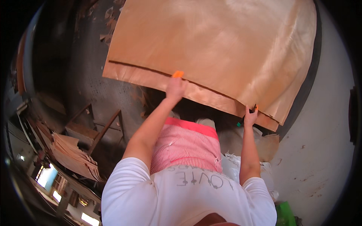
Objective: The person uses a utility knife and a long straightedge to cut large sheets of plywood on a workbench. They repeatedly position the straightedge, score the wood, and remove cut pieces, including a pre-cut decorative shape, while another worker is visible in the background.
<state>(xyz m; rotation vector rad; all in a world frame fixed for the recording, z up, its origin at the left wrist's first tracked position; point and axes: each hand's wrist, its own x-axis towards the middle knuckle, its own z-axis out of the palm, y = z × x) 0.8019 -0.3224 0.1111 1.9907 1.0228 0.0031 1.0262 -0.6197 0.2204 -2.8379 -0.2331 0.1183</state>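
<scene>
Sheets of thin tan wood [211, 41], in the head view, lie piled in front of the person. The left hand [176, 89] is closed on a small orange thing [178, 74] at the near edge. The right hand [250, 118] grips a black and orange tool [256, 108] near the right corner.

"Is your picture bright?"

"Your top brown sheet [211, 41] is well lit, with a pale, shiny streak [277, 56] on its right. Under its near edge, you get dark shadow [192, 109]."

"Where can you see lights?"

"Bright patches [46, 177] glow white at your lower left."

"Is anything blurry?"

"Your upper left is dim and smeary. Straight edges bend near your round, black rim [354, 15]."
</scene>
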